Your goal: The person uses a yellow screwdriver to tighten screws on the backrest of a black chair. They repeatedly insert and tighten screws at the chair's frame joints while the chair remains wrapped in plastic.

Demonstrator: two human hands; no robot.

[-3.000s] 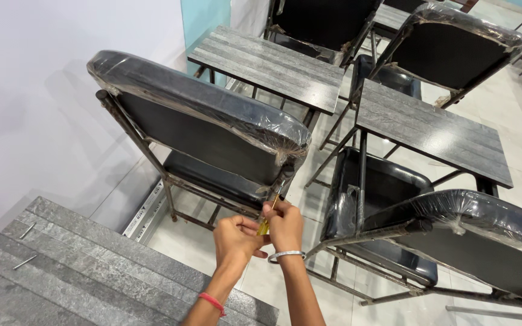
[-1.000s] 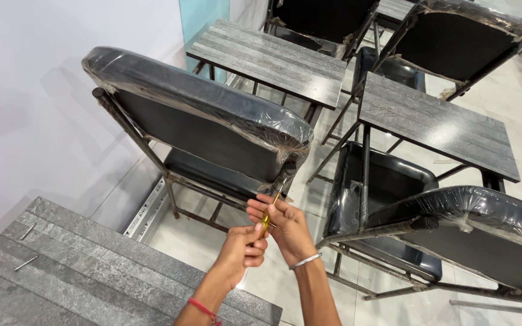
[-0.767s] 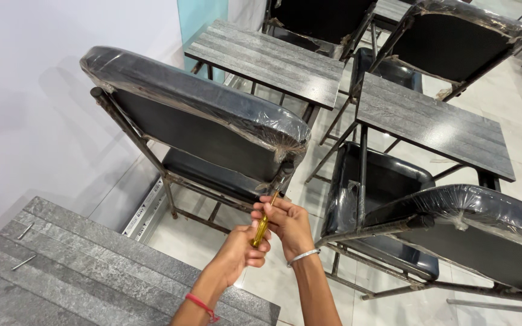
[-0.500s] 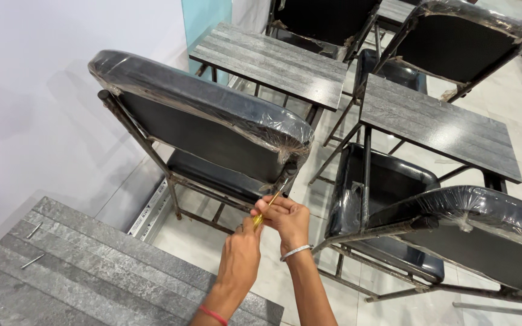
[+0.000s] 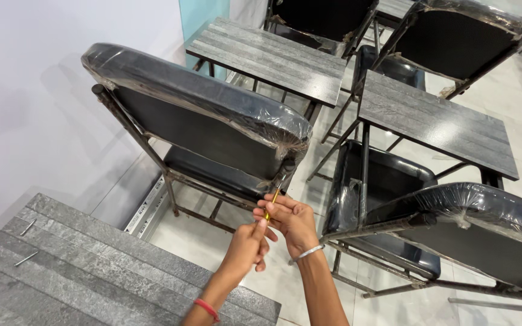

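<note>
A black padded chair (image 5: 200,130) wrapped in clear plastic stands just in front of me, its back toward me. Both my hands meet at the lower right of its metal frame. A thin yellow-handled screwdriver (image 5: 270,204) points up at the frame's right upright, near the seat. My left hand (image 5: 246,244), with a red band on the wrist, grips the tool's lower end. My right hand (image 5: 291,220), with a silver bangle, wraps the shaft higher up, fingers close to the frame.
A grey wood-grain desk top (image 5: 92,271) lies at the lower left with two loose screws (image 5: 26,241) on it. Similar desks (image 5: 273,60) (image 5: 436,121) and further plastic-wrapped black chairs (image 5: 454,217) crowd ahead and to the right. A white wall runs along the left.
Both hands stay together on the screwdriver at the chair frame. The left hand has turned and shifted around the handle between frames, and the view has swayed slightly.
</note>
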